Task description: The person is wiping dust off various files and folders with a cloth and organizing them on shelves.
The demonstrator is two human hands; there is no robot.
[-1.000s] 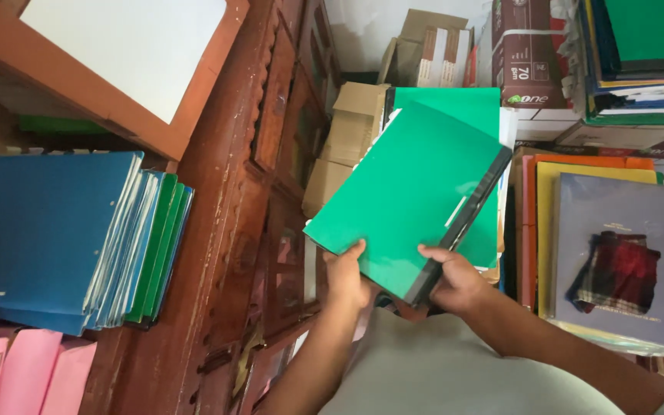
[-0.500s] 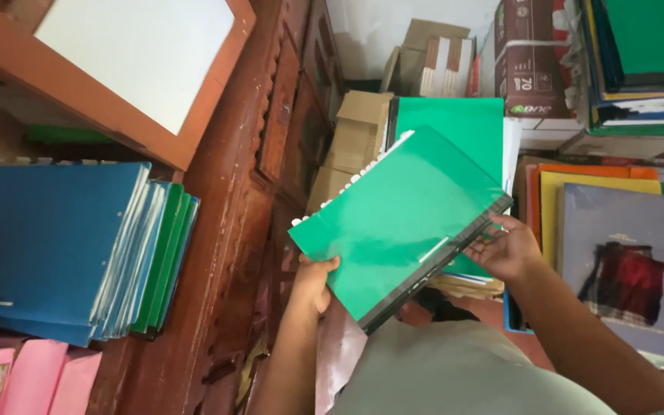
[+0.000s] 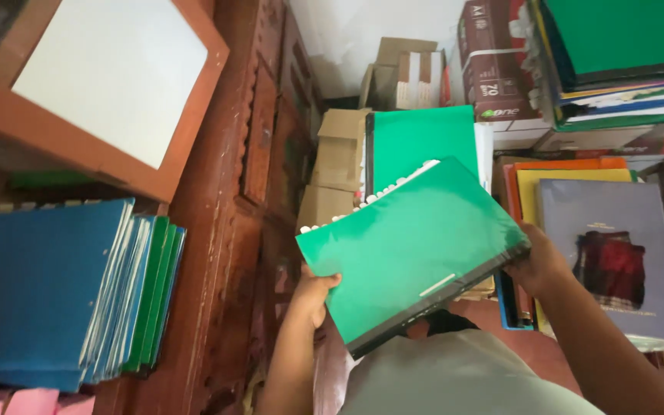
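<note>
Both of my hands hold a stack of green spiral-bound notebooks (image 3: 409,246), tilted, with the white comb binding along its upper left edge. My left hand (image 3: 315,296) grips the stack's lower left corner. My right hand (image 3: 538,265) grips its right corner. Behind the stack another green notebook (image 3: 424,138) stands upright against cardboard boxes.
To the left, blue and green notebooks (image 3: 63,292) lie stacked on a carved dark wooden cabinet (image 3: 232,215), under a wood-framed white board (image 3: 109,77). Cardboard boxes (image 3: 340,161) stand behind. On the right are orange and yellow folders, a grey book (image 3: 616,253) and piled files (image 3: 616,61).
The green stack has swung left and flatter in my hands. My left hand has shifted to its lower left corner, and my right hand has moved to the right corner.
</note>
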